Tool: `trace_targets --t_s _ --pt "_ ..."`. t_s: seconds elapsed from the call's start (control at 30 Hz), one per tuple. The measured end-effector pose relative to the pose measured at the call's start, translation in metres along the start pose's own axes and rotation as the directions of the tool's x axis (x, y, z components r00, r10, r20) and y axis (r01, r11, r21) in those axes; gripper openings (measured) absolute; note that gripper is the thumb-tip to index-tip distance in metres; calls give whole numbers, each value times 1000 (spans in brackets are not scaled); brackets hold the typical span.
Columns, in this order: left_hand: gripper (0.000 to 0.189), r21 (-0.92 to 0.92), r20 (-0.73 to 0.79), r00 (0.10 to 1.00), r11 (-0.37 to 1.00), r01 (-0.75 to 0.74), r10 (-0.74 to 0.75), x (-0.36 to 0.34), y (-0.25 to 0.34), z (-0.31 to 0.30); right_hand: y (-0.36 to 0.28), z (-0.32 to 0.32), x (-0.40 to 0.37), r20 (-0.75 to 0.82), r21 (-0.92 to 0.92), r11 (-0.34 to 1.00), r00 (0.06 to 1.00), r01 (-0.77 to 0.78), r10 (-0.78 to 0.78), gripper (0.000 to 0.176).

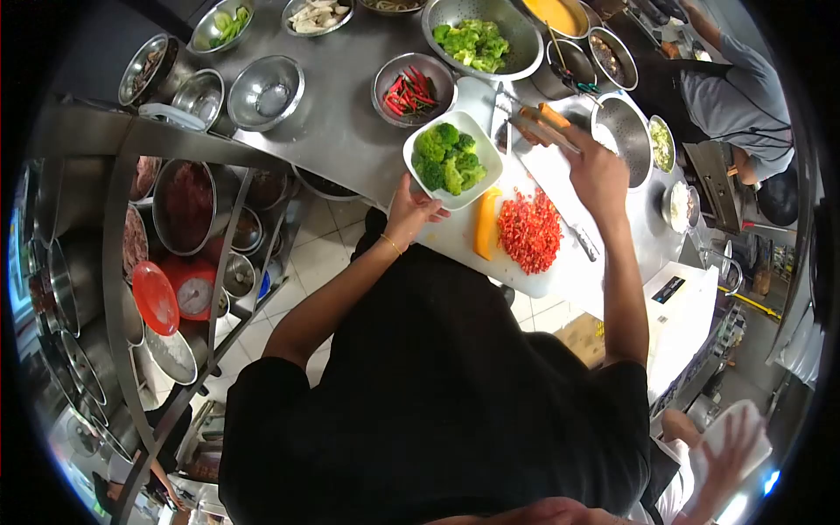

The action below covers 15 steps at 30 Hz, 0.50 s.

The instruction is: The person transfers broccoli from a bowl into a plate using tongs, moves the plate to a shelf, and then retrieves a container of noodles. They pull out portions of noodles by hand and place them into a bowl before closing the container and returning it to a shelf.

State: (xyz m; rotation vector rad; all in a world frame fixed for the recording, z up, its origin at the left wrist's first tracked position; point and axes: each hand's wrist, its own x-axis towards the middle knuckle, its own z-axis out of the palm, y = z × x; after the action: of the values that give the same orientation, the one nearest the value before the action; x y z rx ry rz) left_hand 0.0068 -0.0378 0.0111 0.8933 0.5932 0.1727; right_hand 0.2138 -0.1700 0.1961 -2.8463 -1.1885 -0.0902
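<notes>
My left hand grips the near corner of a square white bowl, thumb at its rim. Green broccoli florets fill the bowl. Metal tongs are in my closed right hand, over the far part of the white cutting board. Orange-brown pieces show at the tips of the tongs; I cannot tell whether they are gripped. Below on the board lie a heap of chopped red chili, a yellow-orange length of vegetable and a knife.
A bowl of whole red chilies and a colander of broccoli stand beyond the white bowl. An empty-looking metal bowl sits farther left. At right are a perforated metal bowl and a person in grey. Shelving stands left.
</notes>
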Motion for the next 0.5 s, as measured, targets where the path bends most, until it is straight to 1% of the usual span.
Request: trace_targets --t_s 0.07,0.1,0.17,0.2,0.27,0.3,0.37,0.43,0.5 --pt "67 77 -29 999 997 27 -25 -3 4 2 9 -3 35 -41 -89 996 999 -14 11 26" --pt "67 83 -25 999 996 24 -22 -3 5 2 14 0 55 -60 -132 991 998 -18 10 26" --pt "73 92 -25 999 995 43 -41 -1 6 2 22 11 91 -20 -153 988 1000 13 -16 24" --pt "73 99 -22 999 994 39 -37 -1 6 1 24 19 109 -27 -150 989 1000 8 -12 24" --pt "73 67 -6 1000 997 22 -22 -1 3 -1 28 38 138 142 -261 965 989 9 29 22" --pt "73 76 2 1000 997 20 -20 0 1 -2 30 48 147 135 -259 966 990 -1 37 22" --pt "73 71 -1 1000 997 -3 3 1 -3 -3 32 62 156 131 -243 969 991 56 -25 22" --pt "72 78 13 1000 997 -12 11 -1 -1 -2 26 47 152 139 -211 976 990 46 -17 20" --pt "71 81 21 1000 996 -21 20 -1 1 -3 32 41 150 65 -196 980 998 26 -13 19"
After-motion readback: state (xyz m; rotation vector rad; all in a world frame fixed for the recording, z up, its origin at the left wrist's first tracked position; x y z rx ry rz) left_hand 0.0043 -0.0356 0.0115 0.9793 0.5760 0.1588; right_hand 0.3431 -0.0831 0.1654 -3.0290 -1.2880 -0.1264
